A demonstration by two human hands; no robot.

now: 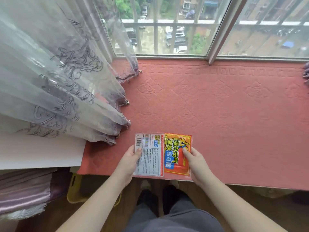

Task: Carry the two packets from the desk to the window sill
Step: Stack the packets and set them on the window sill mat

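Two flat packets lie side by side over the near edge of the window sill (217,114), which is covered by a pink embossed mat. The white packet (150,156) shows its printed back with a barcode. My left hand (128,163) grips its left edge, thumb on top. The orange packet (175,153) with yellow and blue lettering sits to its right, touching or slightly overlapping it. My right hand (197,164) pinches its right edge, thumb on the face. Whether the packets rest on the mat or hover just above it I cannot tell.
A sheer embroidered curtain (58,81) hangs over the sill's left part, its hem close to the white packet. A white board (41,151) lies at the left. The window frame (215,30) runs along the back. A yellow bin (75,190) stands on the floor.
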